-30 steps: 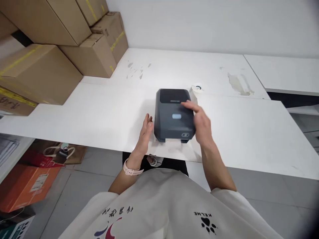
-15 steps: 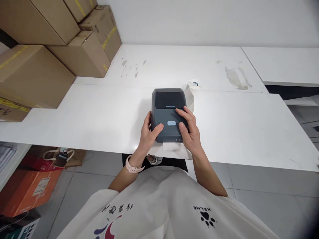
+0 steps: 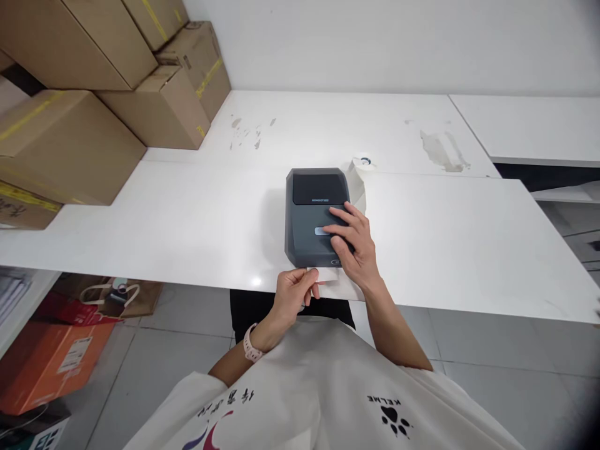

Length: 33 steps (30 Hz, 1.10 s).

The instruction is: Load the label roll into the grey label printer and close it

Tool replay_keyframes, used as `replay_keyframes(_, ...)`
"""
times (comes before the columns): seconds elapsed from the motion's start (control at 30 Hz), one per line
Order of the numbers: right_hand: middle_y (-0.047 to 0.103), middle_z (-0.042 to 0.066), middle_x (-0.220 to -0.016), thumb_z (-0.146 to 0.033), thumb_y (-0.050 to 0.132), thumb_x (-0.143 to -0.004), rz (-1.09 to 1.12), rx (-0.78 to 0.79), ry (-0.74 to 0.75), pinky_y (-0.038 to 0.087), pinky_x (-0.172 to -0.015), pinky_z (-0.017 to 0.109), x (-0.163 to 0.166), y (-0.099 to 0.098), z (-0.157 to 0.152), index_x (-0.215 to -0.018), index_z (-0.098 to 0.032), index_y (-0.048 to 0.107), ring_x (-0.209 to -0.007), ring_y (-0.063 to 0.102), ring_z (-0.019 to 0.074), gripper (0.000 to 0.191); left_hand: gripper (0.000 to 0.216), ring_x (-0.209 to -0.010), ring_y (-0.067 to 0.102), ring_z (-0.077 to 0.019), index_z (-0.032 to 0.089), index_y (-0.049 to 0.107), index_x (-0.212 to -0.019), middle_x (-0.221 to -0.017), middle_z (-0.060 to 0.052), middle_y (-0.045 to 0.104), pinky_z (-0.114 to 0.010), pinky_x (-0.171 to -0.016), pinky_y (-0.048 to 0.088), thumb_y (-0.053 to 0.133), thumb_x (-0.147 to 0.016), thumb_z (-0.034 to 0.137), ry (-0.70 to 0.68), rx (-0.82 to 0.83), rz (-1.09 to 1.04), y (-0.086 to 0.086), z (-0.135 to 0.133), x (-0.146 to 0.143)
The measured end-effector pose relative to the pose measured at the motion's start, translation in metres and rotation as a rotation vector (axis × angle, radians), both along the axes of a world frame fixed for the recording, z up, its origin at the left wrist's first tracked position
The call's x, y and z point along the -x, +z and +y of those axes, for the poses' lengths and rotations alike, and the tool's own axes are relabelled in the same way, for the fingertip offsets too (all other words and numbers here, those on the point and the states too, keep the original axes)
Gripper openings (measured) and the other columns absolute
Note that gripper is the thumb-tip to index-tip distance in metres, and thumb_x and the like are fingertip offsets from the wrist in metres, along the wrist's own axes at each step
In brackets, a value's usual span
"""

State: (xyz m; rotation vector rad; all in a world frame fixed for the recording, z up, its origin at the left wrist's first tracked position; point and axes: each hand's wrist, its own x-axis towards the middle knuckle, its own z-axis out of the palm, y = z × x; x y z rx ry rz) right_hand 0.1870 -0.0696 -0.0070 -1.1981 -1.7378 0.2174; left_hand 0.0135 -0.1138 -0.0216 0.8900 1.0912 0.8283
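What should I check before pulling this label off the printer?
1. Right hand flat on printer top, bracing it: ok.
2. Left hand pinching the label at the front slot: ok.
3. Label fully fed out: cannot tell.
4. Printer sits wholly on the table, near its front edge: ok.
5. Paper roll behind the printer feeding freely: cannot tell.

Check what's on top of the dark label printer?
The right hand lies flat on the printer, fingers covering most of its light button. The lid's near right part is hidden under the hand.
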Motion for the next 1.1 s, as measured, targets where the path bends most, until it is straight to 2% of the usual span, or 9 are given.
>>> replay_keyframes(0.1, 0.065, -0.001, -0.146, -0.05, 0.053, -0.101, -0.218, -0.055, -0.026, 0.022, -0.125, 0.065, -0.007, 0.005, 0.0, -0.114, -0.038, 0.073, -0.151, 0.042, 0.0343, 0.027, 0.047, -0.042, 0.045, -0.0075, 0.018, 0.065, -0.054, -0.049, 0.0, 0.058, -0.025, -0.047, 0.035, 0.065, -0.087, 0.053, -0.009, -0.04, 0.036, 0.001, -0.002, 0.008)
replay_keyframes(0.23, 0.063, -0.007, -0.149, -0.059, 0.056, -0.097, -0.377, 0.0, -0.013, 0.009, -0.127, 0.067, -0.01, 0.012, -0.001, -0.115, -0.043, 0.07, -0.155, 0.036, 0.0352, 0.028, 0.045, -0.046, 0.043, -0.0088, 0.02, 0.064, -0.055, -0.048, 0.002, 0.05, -0.025, -0.048, 0.035, 0.057, -0.093, 0.044, 0.307, -0.326, 0.11, 0.009, 0.002, 0.02)
replay_keyframes(0.37, 0.052, 0.0, -0.159, -0.058, 0.051, -0.1, -0.309, -0.032, 0.036, 0.024, -0.124, 0.067, -0.01, 0.006, -0.006, -0.129, -0.039, 0.063, -0.156, 0.034, 0.0368, 0.037, 0.041, -0.052, 0.045, -0.0108, 0.021, 0.064, -0.059, -0.052, 0.001, 0.049, -0.026, -0.052, 0.037, 0.05, -0.095, 0.036, 0.502, -0.474, 0.126, 0.018, 0.02, 0.033)
replay_keyframes(0.5, 0.028, 0.0, -0.172, -0.064, 0.041, -0.1, -0.147, -0.103, 0.07, 0.039, -0.119, 0.062, -0.011, 0.002, -0.007, -0.156, -0.044, 0.037, -0.156, 0.033, 0.0356, 0.059, 0.037, -0.055, 0.048, -0.0122, 0.022, 0.064, -0.068, -0.06, 0.001, 0.053, -0.026, -0.052, 0.039, 0.047, -0.095, 0.04, 0.587, -0.49, 0.181, 0.018, 0.044, 0.045)
replay_keyframes(0.63, 0.028, -0.002, -0.171, -0.068, 0.034, -0.1, -0.007, -0.262, 0.002, 0.036, -0.123, 0.062, -0.007, 0.032, 0.023, -0.158, -0.046, 0.03, -0.158, 0.029, 0.0354, 0.062, 0.022, -0.064, 0.052, -0.0124, 0.022, 0.068, -0.094, -0.078, -0.001, 0.06, -0.027, -0.06, 0.043, 0.057, -0.09, 0.041, 0.424, -0.453, 0.296, 0.018, 0.079, 0.043)
replay_keyframes(0.8, 0.039, 0.012, -0.163, -0.074, 0.013, -0.1, 0.14, -0.271, -0.062, 0.052, -0.11, 0.044, -0.002, 0.097, 0.1, -0.154, -0.028, 0.028, -0.145, 0.049, 0.0261, 0.073, 0.061, -0.084, 0.059, -0.0189, 0.023, 0.055, -0.14, -0.107, -0.007, 0.064, -0.031, -0.071, 0.045, 0.066, -0.085, 0.05, 0.087, -0.428, 0.659, 0.03, 0.114, 0.025)
replay_keyframes(0.9, 0.048, 0.011, -0.156, -0.075, 0.008, -0.1, 0.158, -0.192, -0.076, 0.051, -0.109, 0.039, -0.006, 0.125, 0.149, -0.15, -0.027, 0.031, -0.138, 0.053, 0.0197, 0.073, 0.066, -0.093, 0.062, -0.0247, 0.021, 0.052, -0.145, -0.108, -0.009, 0.066, -0.034, -0.074, 0.045, 0.064, -0.085, 0.047, 0.01, -0.422, 0.811, 0.037, 0.122, 0.02)
replay_keyframes(1.0, 0.06, 0.008, -0.141, -0.07, 0.011, -0.103, 0.13, -0.098, -0.052, 0.043, -0.116, 0.044, -0.015, 0.139, 0.185, -0.145, -0.031, 0.039, -0.135, 0.057, 0.0227, 0.064, 0.066, -0.091, 0.065, -0.0285, 0.02, 0.05, -0.146, -0.097, -0.009, 0.069, -0.036, -0.075, 0.045, 0.061, -0.087, 0.047, -0.052, -0.413, 0.874, 0.041, 0.122, 0.02)
replay_keyframes(1.1, 0.04, 0.006, -0.162, -0.065, 0.026, -0.104, 0.018, -0.054, -0.01, 0.038, -0.12, 0.044, -0.021, 0.146, 0.189, -0.151, -0.033, 0.032, -0.147, 0.044, 0.0244, 0.057, 0.069, -0.091, 0.067, -0.0311, 0.02, 0.05, -0.147, -0.09, -0.008, 0.071, -0.037, -0.076, 0.046, 0.061, -0.086, 0.052, -0.084, -0.44, 0.922, 0.041, 0.122, 0.022)
